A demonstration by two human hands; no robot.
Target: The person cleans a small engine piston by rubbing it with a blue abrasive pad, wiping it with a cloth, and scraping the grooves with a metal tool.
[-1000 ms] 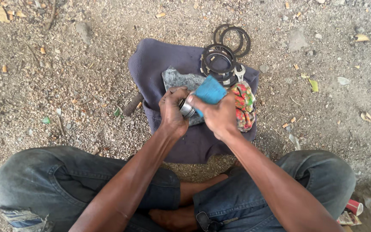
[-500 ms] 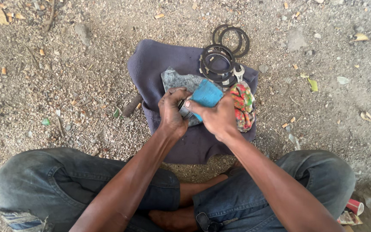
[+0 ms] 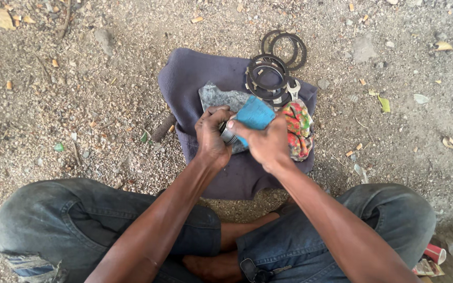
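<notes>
Little has changed over the last second: both hands sit over the middle of the dark purple cloth (image 3: 195, 78) spread on the gravel ground (image 3: 79, 78), much as they did a moment ago, with only a small shift of the blue pad. The left hand (image 3: 212, 137) is curled shut around a small metal part (image 3: 228, 137), of which only a grey, ribbed edge shows between the fingers; its full shape is hidden. The right hand (image 3: 268, 141) is closed on a folded blue abrasive sheet (image 3: 254, 114), thumb and fingers pressing it against the metal part, and the sheet now stands a touch more upright than half a second ago, which reads as a short rubbing stroke rather than a new grip. Judging from that, the rubbing of the part is in mid-course, with no sign of it being set down. Beneath the hands lies a grey rag (image 3: 218, 97), just beyond them. At the cloth's far right corner is a stack of dark rings (image 3: 266, 78), with two more rings (image 3: 285, 48) lying on the ground past the edge, a spanner (image 3: 293, 88) beside them, and a bright patterned rag (image 3: 299, 128) touching the right hand's outer side.
</notes>
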